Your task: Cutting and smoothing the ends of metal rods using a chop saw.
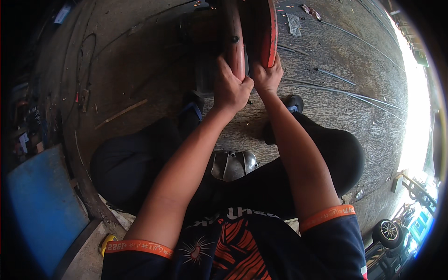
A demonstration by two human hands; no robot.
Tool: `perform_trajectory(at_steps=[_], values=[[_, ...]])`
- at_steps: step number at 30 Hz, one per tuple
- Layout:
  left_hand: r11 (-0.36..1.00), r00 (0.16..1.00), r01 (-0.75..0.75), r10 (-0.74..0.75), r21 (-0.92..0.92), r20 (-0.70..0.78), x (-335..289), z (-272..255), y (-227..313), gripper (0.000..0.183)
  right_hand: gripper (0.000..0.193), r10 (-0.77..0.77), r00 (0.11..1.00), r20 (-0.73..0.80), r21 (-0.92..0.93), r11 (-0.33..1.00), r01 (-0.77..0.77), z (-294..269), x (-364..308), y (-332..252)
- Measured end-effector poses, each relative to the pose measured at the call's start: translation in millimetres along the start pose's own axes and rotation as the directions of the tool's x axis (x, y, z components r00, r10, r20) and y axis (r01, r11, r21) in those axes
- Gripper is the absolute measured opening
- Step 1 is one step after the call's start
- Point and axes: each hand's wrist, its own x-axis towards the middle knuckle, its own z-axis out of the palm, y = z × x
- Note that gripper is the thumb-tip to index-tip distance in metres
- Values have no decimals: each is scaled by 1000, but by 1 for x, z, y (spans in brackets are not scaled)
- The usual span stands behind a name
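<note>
Left grip (pixel 229 91) clasps a red handle (pixel 237 58); right grip (pixel 269 79) is beside a red guard (pixel 270 42).

The saw (pixel 234 25) stands on the floor at the top middle of the view, its upper part cut off by the picture's edge and its body mostly lost in shadow. Its handle (pixel 238 60), a worn, dull red bar with a round dark spot (pixel 234 39) partway along, points down toward the person. Just right of it, across a dark gap, the brighter orange-red guard (pixel 269 42) curves down to a narrow end, its edge scuffed with dark marks.
</note>
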Motion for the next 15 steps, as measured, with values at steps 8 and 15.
perform_trajectory(at_steps=[8, 15], values=[[998, 999, -33, 34, 44, -25, -1, -1, 3, 66, 62, -13, 1000, -8, -25, 1000, 13, 1, -1, 2], [998, 997, -57, 58, 10, -57, 0, 0, 4, 63, 62, -28, 1000, -14, -40, 999, 27, 0, -1, 1]])
